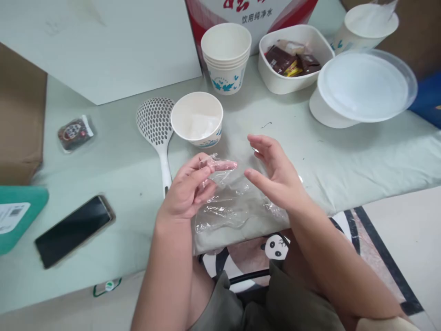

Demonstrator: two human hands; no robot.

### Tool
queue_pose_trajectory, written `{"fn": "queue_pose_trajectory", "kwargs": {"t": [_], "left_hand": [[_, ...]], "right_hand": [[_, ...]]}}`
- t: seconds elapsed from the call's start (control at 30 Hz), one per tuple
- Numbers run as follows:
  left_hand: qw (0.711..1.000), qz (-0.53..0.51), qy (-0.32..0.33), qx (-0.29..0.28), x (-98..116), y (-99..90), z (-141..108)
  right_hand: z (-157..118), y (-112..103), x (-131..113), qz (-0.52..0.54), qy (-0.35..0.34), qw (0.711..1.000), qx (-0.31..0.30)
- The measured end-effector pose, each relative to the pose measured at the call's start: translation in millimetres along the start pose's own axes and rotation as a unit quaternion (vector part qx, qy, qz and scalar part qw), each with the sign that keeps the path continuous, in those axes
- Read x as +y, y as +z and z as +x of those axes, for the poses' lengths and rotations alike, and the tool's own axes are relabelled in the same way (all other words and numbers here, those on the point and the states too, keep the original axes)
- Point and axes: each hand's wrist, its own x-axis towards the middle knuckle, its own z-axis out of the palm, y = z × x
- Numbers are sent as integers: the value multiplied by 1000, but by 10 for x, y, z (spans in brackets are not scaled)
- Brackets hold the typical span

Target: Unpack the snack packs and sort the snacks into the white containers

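Observation:
My left hand (193, 186) pinches a piece of thin clear plastic film (220, 209) between thumb and fingers. A pinkish, finger-shaped piece shows through the film at the fingertips; whether it is my own finger or a separate thing I cannot tell. The film hangs down, crumpled and shiny, over the table edge side. My right hand (275, 172) is to the right of it, fingers and thumb apart, holding nothing I can see. A paper bowl (197, 115) with something whitish inside stands just beyond my left hand. Left of the bowl lies a white slotted skimmer (158, 126).
Stacked paper cups (226, 59), a white tub of wrapped snacks (292, 80), a lidded container (367, 87) and another cup (367, 32) stand at the back. A phone (74, 232), a small packet (75, 133) and a green object (22, 202) lie left.

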Motion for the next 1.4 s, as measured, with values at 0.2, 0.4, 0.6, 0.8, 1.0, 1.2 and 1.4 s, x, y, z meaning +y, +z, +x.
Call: {"fn": "queue_pose_trajectory", "kwargs": {"t": [0.2,0.4,0.6,0.8,1.0,1.2,1.4], "left_hand": [[997,-72,-25,-7,16,-153,-123],[998,-28,-32,47,-9,-156,-107],[987,-9,62,150,61,-111,-16],[960,51,127,246,21,-130,2],[937,100,158,296,-84,-140,2],[926,18,153,346,-54,-128,24],[912,-24,168,374,11,-151,0]], "right_hand": [[-92,121,94,69,75,993,-56],[-61,188,-4,-6,82,996,-40],[-50,57,-22,-17,67,989,133],[-36,-5,40,-13,67,977,203],[-35,-27,87,31,44,969,240],[-91,-5,136,61,29,987,144],[-164,12,129,73,106,991,44]]}}
